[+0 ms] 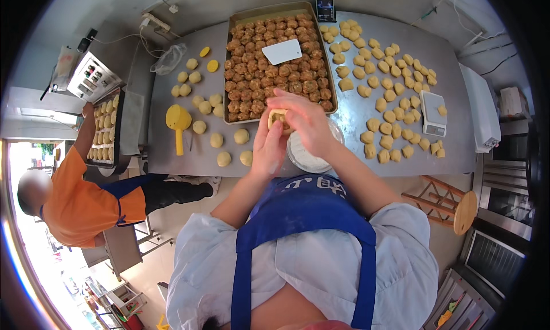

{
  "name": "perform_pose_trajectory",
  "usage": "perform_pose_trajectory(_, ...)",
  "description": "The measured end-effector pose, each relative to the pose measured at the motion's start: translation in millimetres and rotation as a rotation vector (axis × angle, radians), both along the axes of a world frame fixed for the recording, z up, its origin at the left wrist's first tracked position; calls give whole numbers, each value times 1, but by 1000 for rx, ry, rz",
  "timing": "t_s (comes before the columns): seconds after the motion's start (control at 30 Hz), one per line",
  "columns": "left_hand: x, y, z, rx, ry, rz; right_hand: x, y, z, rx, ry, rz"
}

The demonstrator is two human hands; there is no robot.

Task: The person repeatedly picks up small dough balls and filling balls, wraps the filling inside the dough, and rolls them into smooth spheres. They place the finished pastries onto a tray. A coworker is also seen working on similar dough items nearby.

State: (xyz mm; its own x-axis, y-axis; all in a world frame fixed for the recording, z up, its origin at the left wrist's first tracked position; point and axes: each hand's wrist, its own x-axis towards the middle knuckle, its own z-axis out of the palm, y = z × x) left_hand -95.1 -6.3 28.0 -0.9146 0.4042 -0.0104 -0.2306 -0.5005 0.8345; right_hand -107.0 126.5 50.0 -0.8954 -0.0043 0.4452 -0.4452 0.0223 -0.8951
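My left hand [270, 151] holds a piece of dough [272, 120] shaped like a small cup, its thumb at the open top. A brownish filling shows in the opening. My right hand [313, 126] curves around the dough's right side, fingers pointing up and left over it. Under my right hand stands a round bowl of white powder [311, 156], partly hidden. Just beyond my hands lies a large metal tray [227, 68] full of brown filling balls [249, 83]. A white plastic scraper [282, 52] rests on top of them.
Left on the steel table [172, 169] are smooth dough balls [241, 136], a yellow mould with a handle [178, 117] and a plastic bag [169, 60]. Right are cut dough pieces [386, 96], a scale [434, 113] and a phone [325, 5]. A co-worker [92, 201] touches a filled baking tray [102, 130].
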Motion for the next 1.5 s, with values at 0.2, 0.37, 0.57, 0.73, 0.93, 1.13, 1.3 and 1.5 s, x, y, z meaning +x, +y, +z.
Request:
perform_pose_trajectory(0.2,6,11,20,78,-54,-37,-3,-3,-1,174,192,-233)
perform_pose_trajectory(0.37,2,13,11,67,9,37,-1,-12,1,-4,141,-132)
perform_pose_trajectory(0.57,13,9,12,-58,-68,-5,-1,-2,-9,347,334,-187)
perform_pose_trajectory(0.73,5,19,16,-30,137,70,-1,-18,-4,62,293,-317)
perform_pose_trajectory(0.93,3,3,13,-22,-78,-105,-2,3,-11,412,410,-180)
perform_pose_trajectory(1.13,-1,11,5,-63,186,-60,-1,-14,-3,129,323,-329)
perform_pose_trajectory(1.3,-7,-9,21,-70,-12,-191,-6,13,-3,395,328,-77)
perform_pose_trajectory(1.5,-23,-16,8,392,-268,-282,3,4,-13,418,366,-119)
